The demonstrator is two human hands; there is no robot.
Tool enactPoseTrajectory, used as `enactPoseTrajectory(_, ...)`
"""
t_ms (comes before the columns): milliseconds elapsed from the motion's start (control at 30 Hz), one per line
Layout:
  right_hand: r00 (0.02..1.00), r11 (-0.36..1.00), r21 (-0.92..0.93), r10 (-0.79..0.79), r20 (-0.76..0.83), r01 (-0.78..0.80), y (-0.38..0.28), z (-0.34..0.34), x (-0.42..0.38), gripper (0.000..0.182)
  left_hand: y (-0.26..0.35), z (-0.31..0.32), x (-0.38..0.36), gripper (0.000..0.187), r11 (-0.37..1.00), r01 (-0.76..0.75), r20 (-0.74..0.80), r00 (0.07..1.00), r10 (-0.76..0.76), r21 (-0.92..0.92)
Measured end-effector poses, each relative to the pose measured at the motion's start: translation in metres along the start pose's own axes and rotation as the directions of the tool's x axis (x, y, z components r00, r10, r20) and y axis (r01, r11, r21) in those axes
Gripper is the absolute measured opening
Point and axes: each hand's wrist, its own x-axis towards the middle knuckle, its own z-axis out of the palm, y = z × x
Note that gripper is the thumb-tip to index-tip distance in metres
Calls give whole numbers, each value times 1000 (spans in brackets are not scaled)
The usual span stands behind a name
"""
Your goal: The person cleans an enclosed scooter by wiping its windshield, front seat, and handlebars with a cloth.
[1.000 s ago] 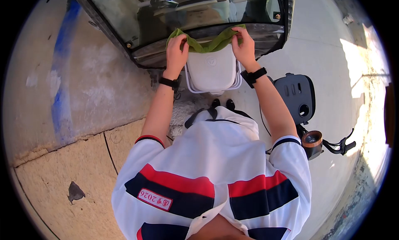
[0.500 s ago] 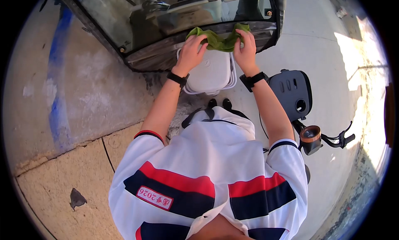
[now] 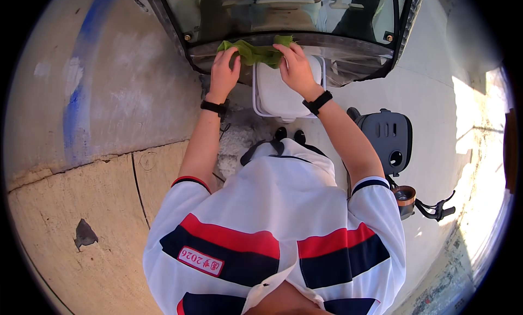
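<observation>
Both ends of a green cloth [image 3: 256,54] pinched: left hand [image 3: 222,79] on left end; bunched middle below a window [image 3: 289,20], at far edge of white box [image 3: 280,94]; right hand [image 3: 299,74] on right end; grey scooter front [image 3: 385,134] farther right.

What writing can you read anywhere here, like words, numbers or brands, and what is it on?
"2026", upside down in this view, on the red-edged patch on the white shirt.
Beside the number, on the same patch: characters too small to read surely.
On the green cloth and the white lid: no lettering that I can make out.
</observation>
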Motion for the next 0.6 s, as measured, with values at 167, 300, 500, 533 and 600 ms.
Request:
enactPoseTrajectory(167,989,996,75,-64,130,55,-17,23,15,47,-33,-27,-19,32,992,100,-114,989,-91,80)
enactPoseTrajectory(300,969,994,85,-84,231,66,-23,35,23,50,-50,-41,-28,37,969,230,-215,955,-206,94)
enactPoseTrajectory(500,950,993,73,-110,294,92,-24,43,28,54,-46,-44,-30,40,953,275,-212,946,-244,129)
enactPoseTrajectory(533,950,992,75,-115,291,97,-24,42,28,53,-43,-42,-29,40,957,258,-209,951,-228,129)
enactPoseTrajectory(600,952,993,70,-110,284,94,-24,40,27,53,-34,-36,-27,39,966,207,-191,965,-177,153)
